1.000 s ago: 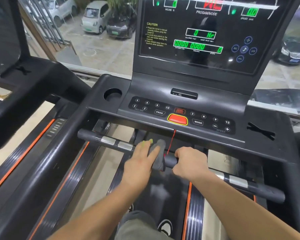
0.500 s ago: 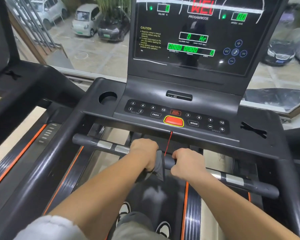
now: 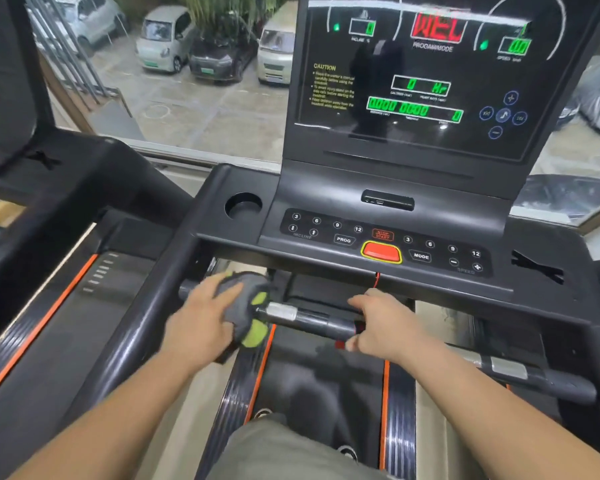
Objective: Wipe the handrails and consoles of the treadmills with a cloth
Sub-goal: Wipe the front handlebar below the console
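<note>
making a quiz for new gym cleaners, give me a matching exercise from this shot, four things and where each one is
Things:
1. cloth
2. right hand
3. cup holder
4. red stop button

Places:
A. recessed in the console's left end
B. wrapped around the left part of the front handrail, under the left hand
C. centre of the keypad, between PROG and MODE
D. on the handrail's middle, below the red cord

Pairs: 1-B, 2-D, 3-A, 4-C

Both bare forearms extended forward, left hand [image 3: 201, 317] grip wrapped closed, right hand [image 3: 381, 320] grip curled closed
</note>
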`<state>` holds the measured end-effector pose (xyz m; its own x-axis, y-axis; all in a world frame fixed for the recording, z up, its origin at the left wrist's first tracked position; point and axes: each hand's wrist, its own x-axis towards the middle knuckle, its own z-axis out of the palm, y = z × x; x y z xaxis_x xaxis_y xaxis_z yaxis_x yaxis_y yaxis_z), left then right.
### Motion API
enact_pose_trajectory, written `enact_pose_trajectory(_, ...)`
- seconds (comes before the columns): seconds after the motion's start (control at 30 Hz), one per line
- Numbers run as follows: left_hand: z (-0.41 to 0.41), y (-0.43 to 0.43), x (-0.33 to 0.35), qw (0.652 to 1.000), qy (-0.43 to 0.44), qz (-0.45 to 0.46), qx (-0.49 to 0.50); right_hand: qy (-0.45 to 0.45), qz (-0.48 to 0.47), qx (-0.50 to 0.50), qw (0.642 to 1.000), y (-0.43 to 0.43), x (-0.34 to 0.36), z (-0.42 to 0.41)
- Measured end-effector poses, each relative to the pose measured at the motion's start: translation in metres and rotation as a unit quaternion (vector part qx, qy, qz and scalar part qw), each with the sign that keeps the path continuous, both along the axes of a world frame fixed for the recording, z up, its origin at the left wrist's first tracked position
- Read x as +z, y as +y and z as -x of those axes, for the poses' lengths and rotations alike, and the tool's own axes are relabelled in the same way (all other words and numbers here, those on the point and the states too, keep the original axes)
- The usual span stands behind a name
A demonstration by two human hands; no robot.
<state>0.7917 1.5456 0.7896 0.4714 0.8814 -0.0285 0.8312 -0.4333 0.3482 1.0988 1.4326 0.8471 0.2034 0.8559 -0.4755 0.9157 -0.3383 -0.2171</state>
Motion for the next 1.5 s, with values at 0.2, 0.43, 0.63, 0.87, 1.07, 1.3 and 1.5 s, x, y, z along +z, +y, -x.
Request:
enact_pose_trajectory(0.2, -0.04, -0.013, 0.006, 0.999, -0.024, 0.022, 0.022, 0.003, 0.067, 0.011, 0.998, 0.041, 0.001, 0.044)
enact_pose_trajectory(0.43, -0.03, 0.004, 0.002, 0.991, -0.058, 0.008, -0.122, -0.075, 0.075, -0.014, 0.994, 0.057, -0.006, 0.061)
enact_pose_trajectory(0.63, -0.011, 0.046, 0.013, 0.999, 0.046, 0.01, 0.011, -0.078, 0.07, -0.038, 0.994, 0.059, -0.003, 0.065)
enact_pose_trajectory(0.87, -0.055, 0.014, 0.009, 0.992, 0.049, 0.036, -0.113, -0.068, 0.096, -0.066, 0.991, 0.071, -0.001, 0.064)
enact_pose_trajectory(1.07, 0.013, 0.068, 0.02, 0.995, 0.088, 0.03, -0.035, -0.07, 0.092, -0.081, 0.99, 0.07, -0.004, 0.065)
enact_pose_trajectory(1.3, -0.015, 0.078, 0.022, 0.989, 0.144, 0.024, -0.004, -0.069, 0.084, -0.096, 0.989, 0.067, -0.005, 0.067)
enact_pose_trajectory(1.5, -0.007, 0.084, 0.036, 0.979, 0.138, 0.151, -0.018, -0.073, 0.079, -0.097, 0.989, 0.063, -0.002, 0.069)
